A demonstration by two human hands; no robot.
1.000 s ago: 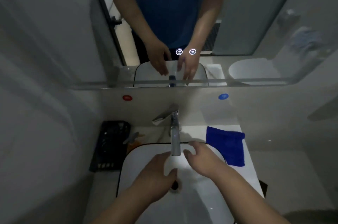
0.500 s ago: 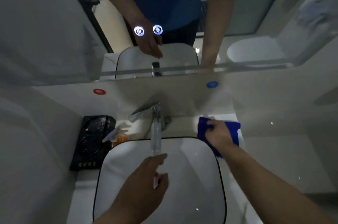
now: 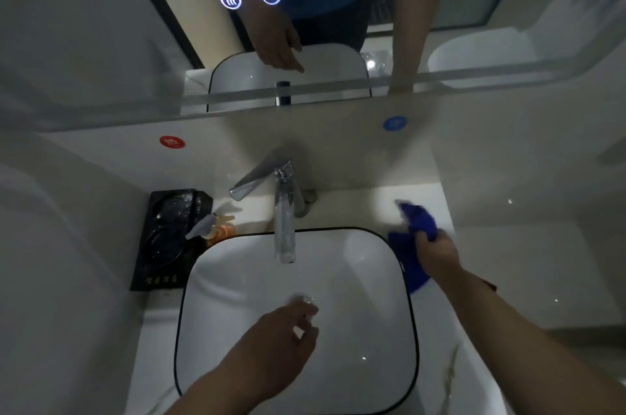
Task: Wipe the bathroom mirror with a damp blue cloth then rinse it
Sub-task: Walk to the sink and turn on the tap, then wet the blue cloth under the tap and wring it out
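Since half a second ago the right hand [image 3: 437, 252] has bunched the blue cloth [image 3: 415, 245] up off the counter [image 3: 481, 211] beside the basin's right rim, its fingers now curled round it, likely to carry it under the tap [image 3: 284, 228]. Over the white basin [image 3: 372, 279], which holds only splashing water near the drain, the left hand [image 3: 271, 343] hangs loosely curled and empty.

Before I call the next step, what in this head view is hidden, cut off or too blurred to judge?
- Crumpled blue cloth: motion-blurred, and the right hand covers its middle, so dampness and the exact grip are unclear.
- Chrome tap: whether water is running cannot be told in the dim light.
- Wall mirror: its top is cut off by the frame edge.
- Left hand: fingertips blurred over the white basin.
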